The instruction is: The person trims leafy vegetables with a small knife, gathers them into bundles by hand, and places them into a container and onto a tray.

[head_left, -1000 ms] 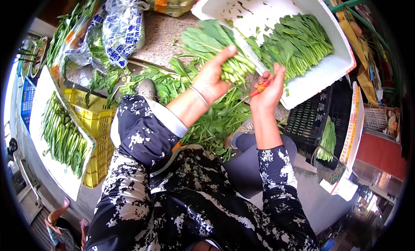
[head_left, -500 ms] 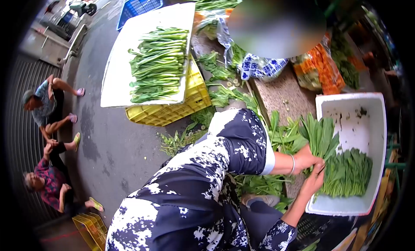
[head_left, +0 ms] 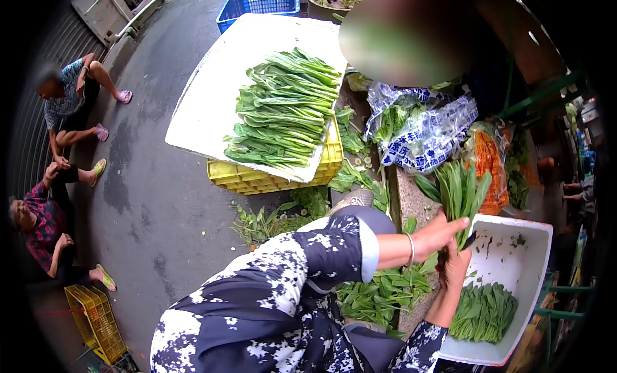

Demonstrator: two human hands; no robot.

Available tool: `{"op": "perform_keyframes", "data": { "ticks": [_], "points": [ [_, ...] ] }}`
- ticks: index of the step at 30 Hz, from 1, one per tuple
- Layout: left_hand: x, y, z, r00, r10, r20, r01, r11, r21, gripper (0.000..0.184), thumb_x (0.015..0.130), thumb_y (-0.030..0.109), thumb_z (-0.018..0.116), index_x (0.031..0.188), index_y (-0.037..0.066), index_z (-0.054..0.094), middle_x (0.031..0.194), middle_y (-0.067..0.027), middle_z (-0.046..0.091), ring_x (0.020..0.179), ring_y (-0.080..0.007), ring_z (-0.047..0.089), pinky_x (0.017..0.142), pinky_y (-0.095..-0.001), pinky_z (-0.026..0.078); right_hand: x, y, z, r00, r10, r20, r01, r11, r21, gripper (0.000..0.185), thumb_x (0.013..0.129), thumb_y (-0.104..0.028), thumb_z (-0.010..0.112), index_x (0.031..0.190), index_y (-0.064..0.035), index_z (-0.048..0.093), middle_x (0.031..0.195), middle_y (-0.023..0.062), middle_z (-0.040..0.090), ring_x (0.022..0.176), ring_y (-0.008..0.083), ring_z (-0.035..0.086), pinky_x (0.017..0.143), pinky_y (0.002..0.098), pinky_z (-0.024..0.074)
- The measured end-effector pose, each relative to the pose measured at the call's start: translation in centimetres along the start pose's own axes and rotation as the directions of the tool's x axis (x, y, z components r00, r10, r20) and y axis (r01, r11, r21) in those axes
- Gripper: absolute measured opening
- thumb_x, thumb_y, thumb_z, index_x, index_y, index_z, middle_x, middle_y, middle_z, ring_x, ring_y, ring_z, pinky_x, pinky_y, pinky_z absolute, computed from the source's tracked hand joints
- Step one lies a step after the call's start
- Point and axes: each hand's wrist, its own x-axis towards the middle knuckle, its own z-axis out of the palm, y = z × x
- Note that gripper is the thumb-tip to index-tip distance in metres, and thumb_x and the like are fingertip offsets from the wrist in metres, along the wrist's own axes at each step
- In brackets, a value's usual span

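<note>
My left hand, with a bracelet at the wrist, is closed around a bunch of leafy greens whose leaves point up and away. Just below it, my right hand is closed against the stem end of the bunch. A dark, blade-like tool sticks out of that hand; most of it is hidden by the fingers. Under and beyond my hands is a white foam box, with a packed row of greens in its near part. Loose greens lie below my left forearm.
A white foam board on a yellow crate carries rows of greens. Printed plastic bags and an orange bag lie by the stone ledge. Two people sit at left. A blue crate stands at the back.
Both hands have lifted the bunch up and away from the packed greens in the box. The view has shifted, so the foam box sits lower in it.
</note>
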Motion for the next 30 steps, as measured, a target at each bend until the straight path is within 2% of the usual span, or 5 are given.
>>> {"op": "perform_keyframes", "data": {
  "ticks": [8, 11, 19, 24, 30],
  "points": [
    [-3.1, 15.8, -11.0, 0.954, 0.276, -0.116, -0.271, 0.961, 0.054, 0.029, 0.087, 0.029, 0.055, 0.088, 0.001, 0.062, 0.090, -0.0007, 0.060, 0.084, -0.0106, 0.052, 0.076, -0.0252, 0.039, 8.8, -12.4, 17.2, 0.894, -0.085, 0.440, 0.068, 0.996, 0.056, 0.037, 0.076, -0.036, 0.067, 0.091, -0.0054, 0.053, 0.060, -0.0018, 0.047, 0.037, 0.0051, 0.037, 0.030, 0.0193, 0.0284],
    [-4.4, 18.7, -14.6, 0.894, 0.409, -0.180, -0.424, 0.905, -0.047, 0.027, 0.087, 0.031, 0.055, 0.097, 0.006, 0.058, 0.100, -0.0013, 0.057, 0.093, -0.0106, 0.049, 0.081, -0.0292, 0.037, 12.0, -14.4, 22.9, 0.801, -0.113, 0.588, 0.135, 0.991, 0.007, 0.035, 0.076, -0.036, 0.067, 0.087, -0.0061, 0.054, 0.060, -0.0020, 0.049, 0.037, 0.0047, 0.037, 0.032, 0.0198, 0.0289],
    [-7.8, 17.6, -21.9, 0.901, 0.261, -0.348, -0.389, 0.841, -0.377, 0.024, 0.092, 0.023, 0.046, 0.106, 0.004, 0.050, 0.105, -0.0047, 0.052, 0.103, -0.0178, 0.048, 0.091, -0.0404, 0.040, 19.7, -13.1, 34.8, 0.548, -0.099, 0.831, 0.489, 0.843, -0.222, 0.053, 0.072, -0.028, 0.072, 0.112, 0.0016, 0.054, 0.096, 0.0099, 0.063, 0.084, 0.0138, 0.057, 0.077, 0.0264, 0.0445],
    [-8.1, 17.7, -23.4, 0.929, 0.147, -0.339, -0.297, 0.842, -0.450, 0.037, 0.094, 0.029, 0.041, 0.117, 0.000, 0.045, 0.124, -0.0146, 0.048, 0.112, -0.0260, 0.049, 0.089, -0.0426, 0.043, 21.1, -12.5, 36.8, 0.574, -0.100, 0.812, 0.676, 0.617, -0.402, 0.050, 0.074, -0.025, 0.071, 0.114, -0.0002, 0.053, 0.099, 0.0091, 0.063, 0.086, 0.0140, 0.057, 0.079, 0.0270, 0.0449],
    [-6.6, 18.4, -23.9, 0.922, 0.108, -0.372, -0.231, 0.924, -0.304, 0.037, 0.094, 0.028, 0.041, 0.118, -0.001, 0.043, 0.110, -0.0143, 0.056, 0.094, -0.0248, 0.059, 0.077, -0.0346, 0.050, 20.6, -11.9, 37.2, 0.604, -0.114, 0.788, 0.682, 0.585, -0.439, 0.058, 0.070, -0.038, 0.071, 0.113, -0.0018, 0.055, 0.097, 0.0122, 0.062, 0.088, 0.0202, 0.057, 0.081, 0.0305, 0.0442]
  ]
}}
